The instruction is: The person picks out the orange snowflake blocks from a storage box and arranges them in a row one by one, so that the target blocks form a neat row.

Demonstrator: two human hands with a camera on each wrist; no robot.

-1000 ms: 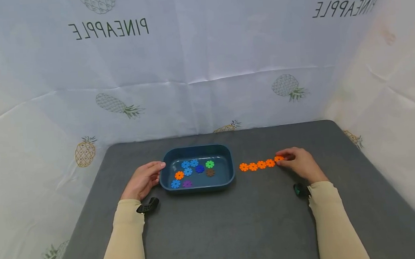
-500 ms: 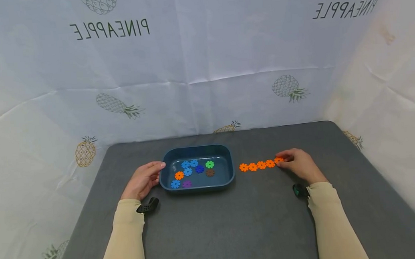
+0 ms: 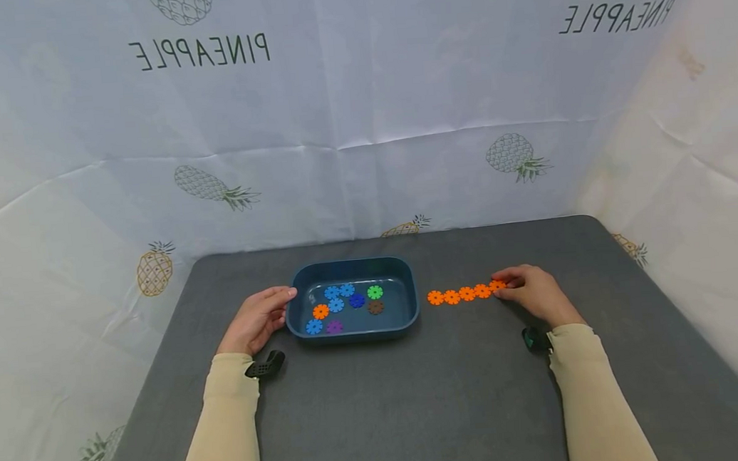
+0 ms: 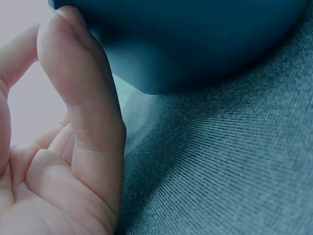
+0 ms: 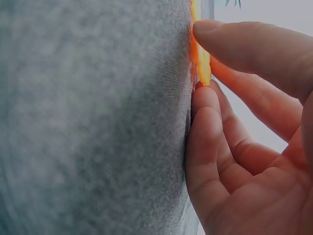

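At the left end of a dark blue tray (image 3: pixel 354 336), my left hand (image 3: pixel 256 320) pinches the rim between thumb and fingers. In the left wrist view the thumb (image 4: pixel 80 83) lies against the tray's wall (image 4: pixel 161 54). My right hand (image 3: pixel 536 293) pinches an orange notched plastic disc (image 3: pixel 496 286), the rightmost in a row of orange discs (image 3: pixel 466 294) on the table. Seen from the right wrist, thumb and fingers are around the edge of that orange disc (image 5: pixel 204 68), low at the tabletop.
Inside the tray lie loose discs: several light blue (image 3: pixel 336 305), one dark blue (image 3: pixel 357 300), one green (image 3: pixel 375 292), one brown (image 3: pixel 375 307), one purple (image 3: pixel 334 327) and one orange (image 3: pixel 320 311). The dark grey table (image 3: pixel 406 399) ends at a white pineapple-print cloth (image 3: pixel 340 189).
My right hand has shifted the end orange disc slightly toward me, closer in line with the row. The left hand has stayed at the tray.
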